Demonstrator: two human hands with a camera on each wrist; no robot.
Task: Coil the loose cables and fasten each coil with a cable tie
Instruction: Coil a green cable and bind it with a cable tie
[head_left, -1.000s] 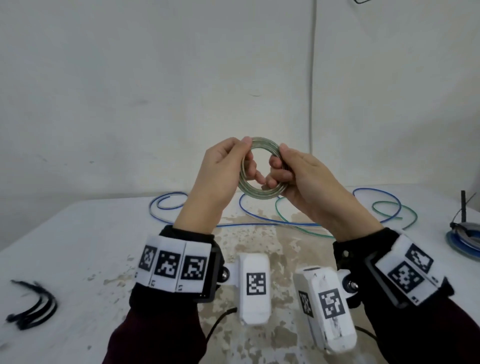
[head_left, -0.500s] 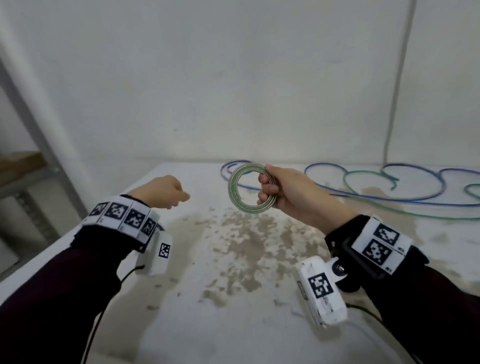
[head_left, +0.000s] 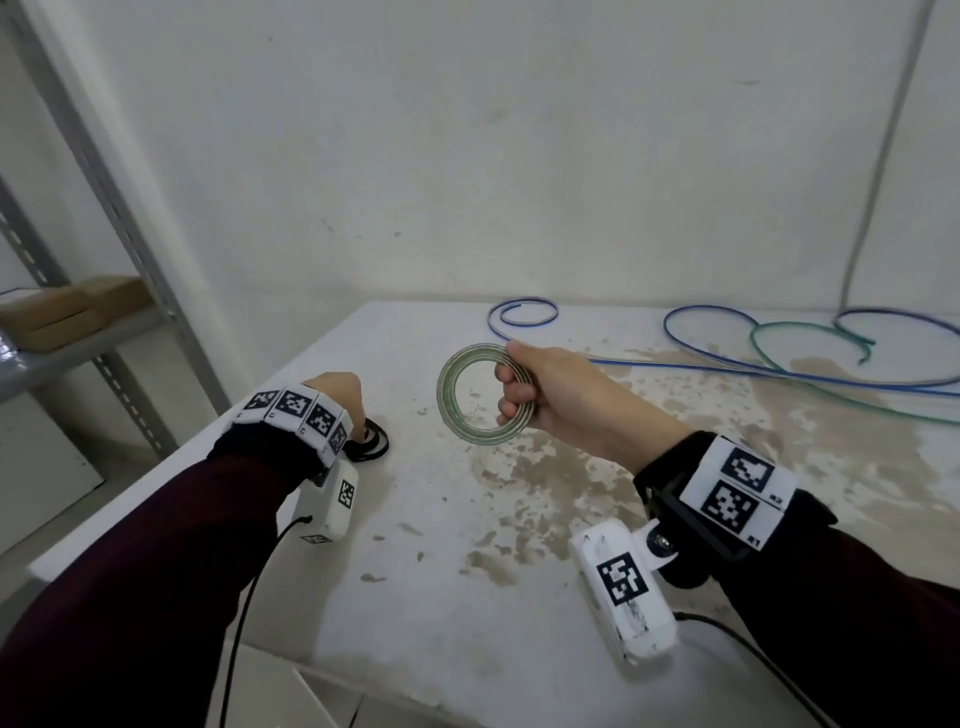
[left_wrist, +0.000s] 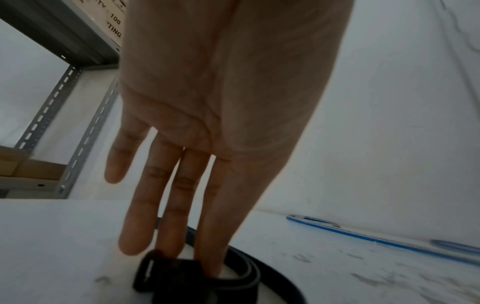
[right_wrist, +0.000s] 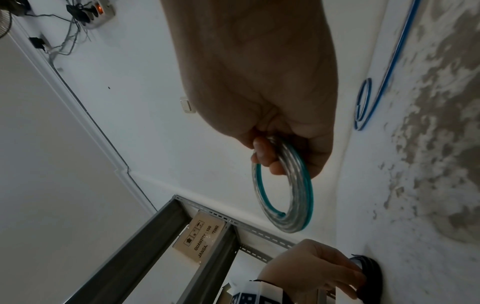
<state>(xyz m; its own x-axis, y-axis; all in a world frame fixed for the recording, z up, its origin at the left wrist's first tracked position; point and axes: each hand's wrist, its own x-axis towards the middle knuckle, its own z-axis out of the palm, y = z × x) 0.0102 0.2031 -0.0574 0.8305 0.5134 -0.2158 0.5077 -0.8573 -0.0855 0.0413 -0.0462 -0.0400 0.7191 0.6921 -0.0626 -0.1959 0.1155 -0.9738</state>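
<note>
My right hand (head_left: 550, 395) grips a finished coil of clear and green cable (head_left: 445, 389) and holds it upright above the table (head_left: 415, 571). The right wrist view shows its fingers (right_wrist: 262, 156) curled through the coil (right_wrist: 302, 205). My left hand (head_left: 340, 397) is down at the table's left edge on a small pile of black cable ties (head_left: 374, 447). In the left wrist view its fingers (left_wrist: 182, 205) are straight, and the tips touch the looped ties (left_wrist: 244, 271). The thumb is hidden.
A loose blue cable (head_left: 701, 366) and a green cable (head_left: 754, 340) lie along the back of the table by the wall. A grey metal rack (head_left: 104, 166) with a cardboard box (head_left: 72, 312) stands close to the left edge. A grey cord (head_left: 878, 171) runs down the wall.
My left hand has let go of the coil and moved left and down onto the black ties. The right hand keeps the coil alone, lower than before. My head has turned left.
</note>
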